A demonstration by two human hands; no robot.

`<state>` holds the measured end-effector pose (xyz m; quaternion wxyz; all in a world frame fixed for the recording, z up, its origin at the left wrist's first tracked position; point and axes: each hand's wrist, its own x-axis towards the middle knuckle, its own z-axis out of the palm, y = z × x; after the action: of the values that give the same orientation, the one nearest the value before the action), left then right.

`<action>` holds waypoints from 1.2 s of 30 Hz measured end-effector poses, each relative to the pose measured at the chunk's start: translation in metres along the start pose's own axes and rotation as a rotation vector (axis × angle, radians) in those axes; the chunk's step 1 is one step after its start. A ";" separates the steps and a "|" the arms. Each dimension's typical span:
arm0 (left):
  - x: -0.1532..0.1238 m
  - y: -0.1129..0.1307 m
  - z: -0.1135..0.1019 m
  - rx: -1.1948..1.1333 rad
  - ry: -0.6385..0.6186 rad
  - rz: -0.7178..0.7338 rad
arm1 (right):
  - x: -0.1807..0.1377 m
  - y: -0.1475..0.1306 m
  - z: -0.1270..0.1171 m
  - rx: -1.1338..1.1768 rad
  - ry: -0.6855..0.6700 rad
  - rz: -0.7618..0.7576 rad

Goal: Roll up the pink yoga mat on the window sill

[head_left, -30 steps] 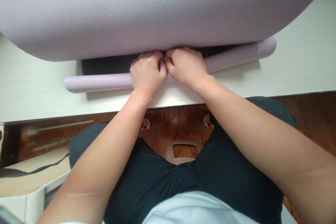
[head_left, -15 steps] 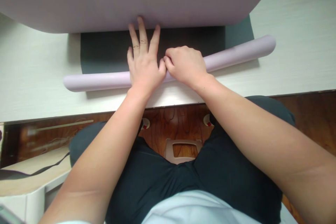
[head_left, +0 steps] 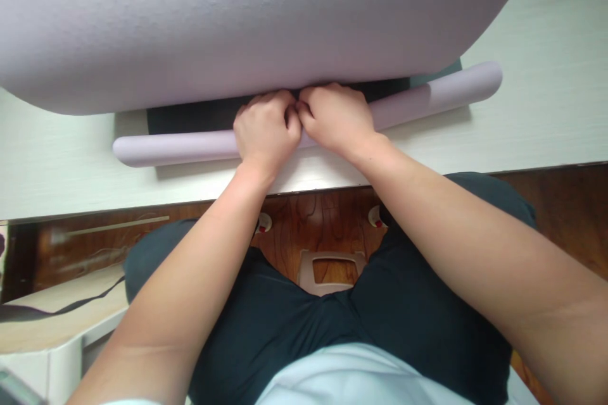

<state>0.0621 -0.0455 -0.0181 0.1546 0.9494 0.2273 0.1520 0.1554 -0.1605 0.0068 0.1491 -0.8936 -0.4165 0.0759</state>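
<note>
A lilac yoga mat (head_left: 266,19) with a dimpled surface arches up over the far side of the table. Its near end forms a narrow, slightly bent lilac roll (head_left: 190,147) along the front of the table, and part of a dark grey surface (head_left: 190,117) shows between the two. My left hand (head_left: 268,128) is closed over the middle of the roll, fingertips hidden. Right beside it, my right hand (head_left: 336,117) also grips the roll, its fingers curled under. The two thumbs nearly meet.
The pale table (head_left: 546,95) ends just in front of my hands. My legs (head_left: 228,323) are below its edge, with a brown stool-like frame (head_left: 308,272) on the wooden floor between them. A pale piece of furniture with a dark strap (head_left: 71,310) stands at lower left.
My left hand's spread fingers have curled closed onto the roll. The raised part of the mat has come down and nearer, covering more of the dark grey surface. My right hand stayed put.
</note>
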 end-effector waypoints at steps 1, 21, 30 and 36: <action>0.000 0.002 -0.002 -0.002 -0.010 0.007 | 0.000 0.000 0.000 -0.003 0.006 -0.002; -0.001 -0.001 0.001 -0.021 -0.015 -0.025 | 0.000 0.001 0.003 -0.011 0.001 -0.013; 0.000 0.006 -0.008 -0.144 0.016 0.062 | -0.001 0.000 0.000 -0.002 0.002 -0.025; 0.005 0.010 -0.015 -0.072 0.056 0.079 | -0.002 0.000 0.000 -0.010 0.013 -0.027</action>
<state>0.0644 -0.0485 0.0002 0.1761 0.9468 0.1884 0.1927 0.1543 -0.1624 0.0070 0.1483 -0.8892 -0.4278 0.0661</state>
